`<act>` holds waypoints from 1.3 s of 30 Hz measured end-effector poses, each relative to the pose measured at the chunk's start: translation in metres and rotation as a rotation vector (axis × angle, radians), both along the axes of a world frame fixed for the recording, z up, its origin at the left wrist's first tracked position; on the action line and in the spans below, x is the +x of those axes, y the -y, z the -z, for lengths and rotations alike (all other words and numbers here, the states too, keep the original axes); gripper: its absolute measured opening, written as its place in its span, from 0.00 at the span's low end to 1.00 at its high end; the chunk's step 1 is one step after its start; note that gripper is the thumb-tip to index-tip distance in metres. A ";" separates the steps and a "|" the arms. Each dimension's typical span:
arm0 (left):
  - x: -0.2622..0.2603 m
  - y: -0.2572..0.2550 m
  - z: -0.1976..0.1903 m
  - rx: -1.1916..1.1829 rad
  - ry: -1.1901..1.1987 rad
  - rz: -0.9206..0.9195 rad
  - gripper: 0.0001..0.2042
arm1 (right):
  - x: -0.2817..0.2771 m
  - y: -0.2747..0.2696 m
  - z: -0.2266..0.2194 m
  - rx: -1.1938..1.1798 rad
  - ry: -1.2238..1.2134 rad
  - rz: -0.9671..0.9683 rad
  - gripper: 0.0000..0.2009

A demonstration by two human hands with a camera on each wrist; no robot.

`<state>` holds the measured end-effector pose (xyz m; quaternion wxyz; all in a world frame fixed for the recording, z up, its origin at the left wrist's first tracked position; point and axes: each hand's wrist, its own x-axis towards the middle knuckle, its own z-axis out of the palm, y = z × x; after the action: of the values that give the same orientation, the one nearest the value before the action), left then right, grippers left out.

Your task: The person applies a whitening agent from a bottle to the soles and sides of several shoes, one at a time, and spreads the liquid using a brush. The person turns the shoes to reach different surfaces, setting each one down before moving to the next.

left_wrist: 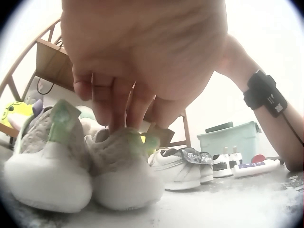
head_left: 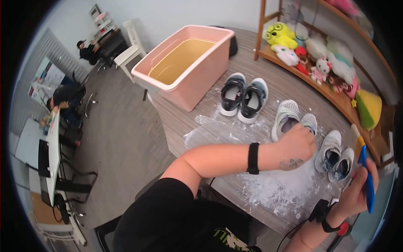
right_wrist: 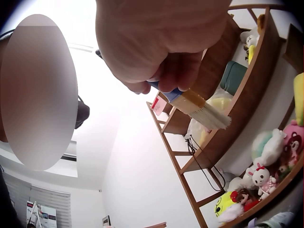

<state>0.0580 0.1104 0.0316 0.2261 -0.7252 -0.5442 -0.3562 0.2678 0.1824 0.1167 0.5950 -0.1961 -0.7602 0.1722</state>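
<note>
So the left hand (head_left: 294,147) is reaching down over the middle pair, with its fingers side by side and dipping into the opening of one pale shoe (left_wrist: 124,166). The tips are hiding in there, so I can't tell if they're pinching anything. Its mate (left_wrist: 50,175) is sitting right beside it. The right hand (head_left: 359,191) is gripping the blue handle of a brush (head_left: 368,180), fingers curling round it, and the bristles are pointing out into the air, apart from the shoes. A dark pair (head_left: 252,101) is standing on one side, near the pink tub (head_left: 187,69), and another light pair (head_left: 329,151) is resting on the other. White powder (head_left: 279,189) is covering patches of the table (head_left: 176,126).
</note>
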 end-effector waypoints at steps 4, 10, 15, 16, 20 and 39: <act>0.016 0.004 0.000 0.085 0.058 0.181 0.06 | -0.008 0.013 -0.009 0.049 0.053 -0.095 0.11; 0.031 0.047 0.034 -0.237 -0.094 0.325 0.06 | -0.023 0.035 -0.009 0.000 0.192 -0.117 0.14; 0.036 0.076 0.049 -0.422 -0.138 0.396 0.06 | -0.019 0.045 0.010 -0.035 0.294 -0.214 0.06; 0.036 0.079 0.045 -0.424 -0.150 0.406 0.06 | -0.010 0.044 0.018 -0.146 0.283 -0.235 0.06; 0.041 0.079 0.039 -0.487 -0.165 0.439 0.06 | 0.015 0.039 0.053 -0.260 -0.029 -0.143 0.09; 0.069 -0.076 -0.012 -0.457 0.064 0.242 0.06 | 0.083 -0.026 0.083 -0.357 -0.743 0.197 0.15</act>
<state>0.1269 0.1867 0.0439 -0.0052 -0.8057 -0.5266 -0.2712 0.3512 0.2085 0.0339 0.7988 -0.2923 -0.4300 0.3027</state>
